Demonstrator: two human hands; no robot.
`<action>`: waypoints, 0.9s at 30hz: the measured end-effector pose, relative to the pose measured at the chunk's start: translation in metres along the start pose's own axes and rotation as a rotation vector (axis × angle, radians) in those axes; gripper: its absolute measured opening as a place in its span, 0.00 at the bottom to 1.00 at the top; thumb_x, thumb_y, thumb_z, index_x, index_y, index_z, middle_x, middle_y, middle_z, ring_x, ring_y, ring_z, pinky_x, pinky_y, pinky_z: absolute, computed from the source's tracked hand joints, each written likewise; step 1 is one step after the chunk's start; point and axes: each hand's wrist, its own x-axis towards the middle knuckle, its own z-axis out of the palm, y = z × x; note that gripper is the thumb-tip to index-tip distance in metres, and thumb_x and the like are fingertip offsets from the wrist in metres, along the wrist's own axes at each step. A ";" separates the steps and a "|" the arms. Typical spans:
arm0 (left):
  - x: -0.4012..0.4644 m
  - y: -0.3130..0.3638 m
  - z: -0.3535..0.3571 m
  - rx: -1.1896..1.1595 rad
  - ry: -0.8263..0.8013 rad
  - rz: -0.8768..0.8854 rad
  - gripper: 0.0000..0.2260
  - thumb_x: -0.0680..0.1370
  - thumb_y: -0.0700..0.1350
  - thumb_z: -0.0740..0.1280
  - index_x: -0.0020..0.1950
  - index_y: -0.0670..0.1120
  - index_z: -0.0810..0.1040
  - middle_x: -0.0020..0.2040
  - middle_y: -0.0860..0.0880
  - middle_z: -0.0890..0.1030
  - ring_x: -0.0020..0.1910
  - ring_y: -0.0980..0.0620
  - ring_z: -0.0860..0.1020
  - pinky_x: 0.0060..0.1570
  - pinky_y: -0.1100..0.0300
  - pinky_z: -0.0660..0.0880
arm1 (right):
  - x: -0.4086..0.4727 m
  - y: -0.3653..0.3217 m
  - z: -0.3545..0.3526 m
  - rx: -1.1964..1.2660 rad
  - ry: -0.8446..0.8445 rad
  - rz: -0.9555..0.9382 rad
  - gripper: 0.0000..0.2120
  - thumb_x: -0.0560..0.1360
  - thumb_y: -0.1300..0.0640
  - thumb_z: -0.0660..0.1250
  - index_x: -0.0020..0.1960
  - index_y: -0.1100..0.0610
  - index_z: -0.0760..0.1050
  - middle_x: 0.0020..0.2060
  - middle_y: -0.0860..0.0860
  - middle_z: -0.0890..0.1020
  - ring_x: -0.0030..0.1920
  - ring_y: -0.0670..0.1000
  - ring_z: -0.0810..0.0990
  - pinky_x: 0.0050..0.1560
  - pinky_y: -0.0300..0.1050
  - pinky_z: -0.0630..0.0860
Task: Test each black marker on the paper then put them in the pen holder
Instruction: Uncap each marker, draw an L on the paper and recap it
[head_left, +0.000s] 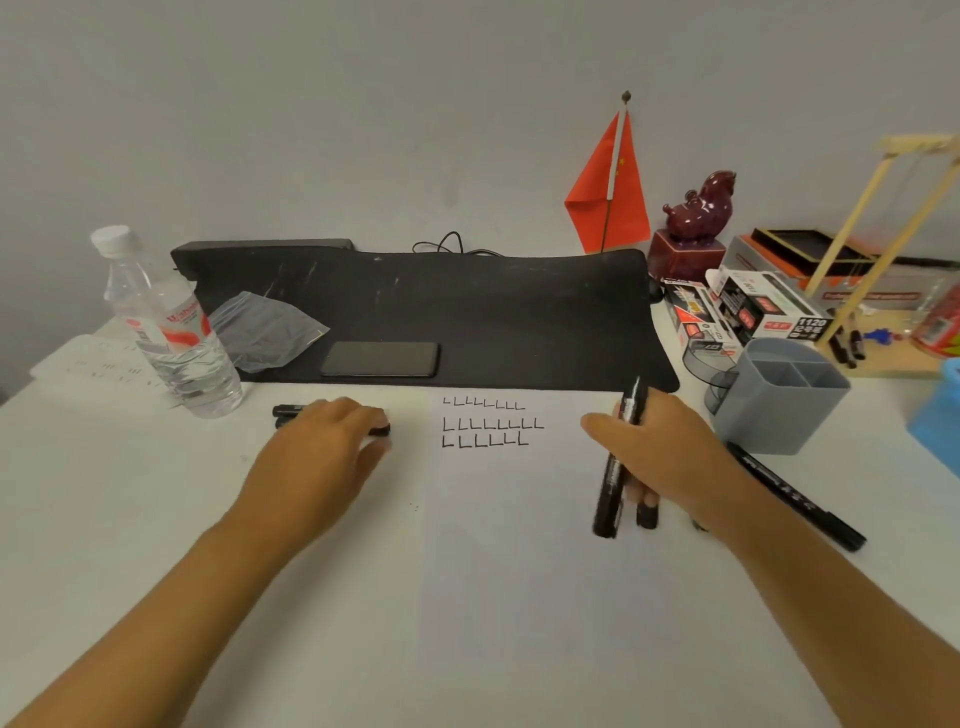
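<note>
marker (618, 457) in right hand (670, 447)

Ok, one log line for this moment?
left hand: on table markers | right hand: gripping marker | pen holder: empty

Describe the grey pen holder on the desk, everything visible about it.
The pen holder is a grey, matte, plastic-looking box with rounded corners, standing upright on the white desk to the right of the paper. Inner walls split its open top into compartments, and no markers show inside. A dark translucent container sits against its left rear side. The right hand, gripping markers, is near it without touching.
</note>
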 end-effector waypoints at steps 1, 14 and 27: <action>0.005 -0.014 0.004 0.082 -0.003 -0.028 0.14 0.77 0.51 0.68 0.61 0.49 0.79 0.56 0.48 0.82 0.51 0.47 0.78 0.47 0.53 0.77 | 0.011 0.003 -0.004 -0.181 0.047 0.001 0.14 0.75 0.44 0.66 0.42 0.54 0.68 0.29 0.52 0.79 0.23 0.47 0.78 0.21 0.37 0.72; 0.023 -0.040 0.036 0.221 -0.079 0.114 0.12 0.79 0.51 0.65 0.59 0.49 0.78 0.54 0.49 0.78 0.51 0.47 0.75 0.49 0.53 0.71 | 0.053 0.040 0.031 -0.904 0.220 -0.131 0.13 0.78 0.44 0.59 0.51 0.54 0.69 0.29 0.47 0.68 0.28 0.47 0.71 0.26 0.40 0.62; 0.003 0.067 -0.018 -1.324 0.113 -0.077 0.06 0.80 0.39 0.64 0.56 0.45 0.76 0.42 0.44 0.84 0.40 0.44 0.84 0.43 0.59 0.80 | -0.061 -0.004 0.057 0.696 -0.529 -0.220 0.22 0.68 0.48 0.75 0.61 0.43 0.73 0.40 0.53 0.82 0.33 0.49 0.78 0.30 0.42 0.73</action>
